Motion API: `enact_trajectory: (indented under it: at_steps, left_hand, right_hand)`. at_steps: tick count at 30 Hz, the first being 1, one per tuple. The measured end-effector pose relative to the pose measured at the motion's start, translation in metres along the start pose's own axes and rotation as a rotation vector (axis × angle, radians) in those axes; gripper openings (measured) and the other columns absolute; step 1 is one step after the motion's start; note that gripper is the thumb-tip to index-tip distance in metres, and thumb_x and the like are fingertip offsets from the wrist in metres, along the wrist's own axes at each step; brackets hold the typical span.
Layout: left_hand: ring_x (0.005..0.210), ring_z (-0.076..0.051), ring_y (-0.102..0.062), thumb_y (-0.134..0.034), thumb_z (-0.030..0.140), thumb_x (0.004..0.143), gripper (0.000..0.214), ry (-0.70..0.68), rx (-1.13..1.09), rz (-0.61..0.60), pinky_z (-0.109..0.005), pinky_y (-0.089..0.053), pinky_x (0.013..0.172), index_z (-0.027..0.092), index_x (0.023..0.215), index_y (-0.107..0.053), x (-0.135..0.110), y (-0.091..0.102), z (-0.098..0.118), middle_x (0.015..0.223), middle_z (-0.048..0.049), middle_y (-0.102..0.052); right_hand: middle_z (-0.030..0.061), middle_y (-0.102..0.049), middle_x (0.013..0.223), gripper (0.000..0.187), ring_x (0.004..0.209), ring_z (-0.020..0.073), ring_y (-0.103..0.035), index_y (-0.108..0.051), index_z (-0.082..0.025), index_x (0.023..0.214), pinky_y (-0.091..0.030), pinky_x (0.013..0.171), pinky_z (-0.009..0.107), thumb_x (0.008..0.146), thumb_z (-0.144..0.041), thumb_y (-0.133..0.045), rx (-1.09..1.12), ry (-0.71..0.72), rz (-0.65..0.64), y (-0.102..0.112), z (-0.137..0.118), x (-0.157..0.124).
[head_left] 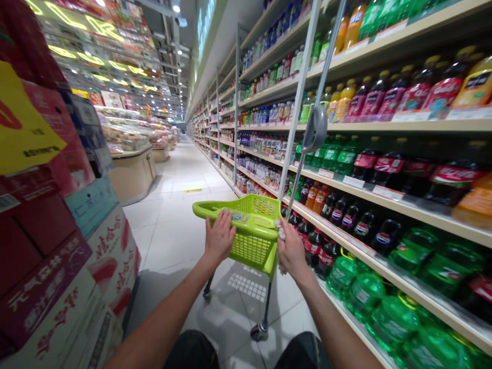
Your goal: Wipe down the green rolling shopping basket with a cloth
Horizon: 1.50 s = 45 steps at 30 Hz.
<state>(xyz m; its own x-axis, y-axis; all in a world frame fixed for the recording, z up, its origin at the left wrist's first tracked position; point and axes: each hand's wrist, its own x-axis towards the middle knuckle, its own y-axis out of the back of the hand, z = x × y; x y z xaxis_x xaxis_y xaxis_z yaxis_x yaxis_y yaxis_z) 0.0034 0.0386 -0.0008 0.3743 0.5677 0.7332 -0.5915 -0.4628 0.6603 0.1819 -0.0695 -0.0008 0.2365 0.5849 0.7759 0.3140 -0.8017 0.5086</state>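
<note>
In front of me stands a small lime-green plastic shopping cart [253, 248] on thin grey legs with casters. My left hand [221, 236] lies on the cart's top panel [248, 221], its fingers stretched forward and the thumb apart. At the cart's right end, my right hand [291, 247] is closed around a crumpled whitish wipe or cloth [281, 231]. Part of the cloth sticks out beside the thumb and below the palm. A tall grey pole [298, 179] with a grey loop [315, 129] rises just behind the right hand. My knees show at the bottom edge.
Along the right runs a long shelf [423, 205] stacked with soft-drink bottles, large green bottles [392, 312] at the bottom. Stacked cartons [109, 251] stand close on the left. A rounded display counter [132, 174] is farther back beside the tiled aisle [177, 189].
</note>
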Motion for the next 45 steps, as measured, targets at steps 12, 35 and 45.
enact_trajectory:
  at_steps: [12,35,45]
  left_hand:
    - [0.120,-0.024,-0.043,-0.034,0.027,0.085,0.041,-0.016,-0.019,-0.026,-0.055,-0.012,0.104,0.020,0.123,-0.045,-0.002,0.003,-0.002,0.127,-0.0086,-0.049]
    - [0.104,-0.025,-0.048,-0.042,0.022,0.076,0.036,0.639,0.539,0.494,-0.044,-0.040,0.090,0.014,0.111,-0.043,-0.185,0.167,-0.151,0.105,-0.0133,-0.052]
    - [0.121,-0.027,-0.035,-0.041,0.021,0.079,0.048,0.478,0.770,0.291,-0.045,-0.036,0.098,0.013,0.126,-0.031,-0.192,0.231,-0.144,0.125,-0.0171,-0.039]
  right_hand:
    - [0.0129,-0.054,0.117,0.056,0.111,0.0242,-0.046,-0.045,-0.013,0.123,-0.034,0.097,0.047,0.068,-0.007,-0.038,-0.005,0.085,-0.050,-0.022,-0.019,0.012]
    - [0.0123,-0.062,0.099,0.042,0.091,0.0254,-0.056,-0.052,-0.011,0.112,-0.043,0.085,0.039,0.071,-0.017,-0.041,-0.125,0.377,-0.008,-0.044,-0.028,0.026]
    - [0.0172,-0.062,0.098,0.042,0.091,0.0270,-0.055,-0.054,-0.007,0.111,-0.042,0.086,0.039,0.072,-0.016,-0.040,-0.072,0.402,0.020,-0.048,-0.026,0.030]
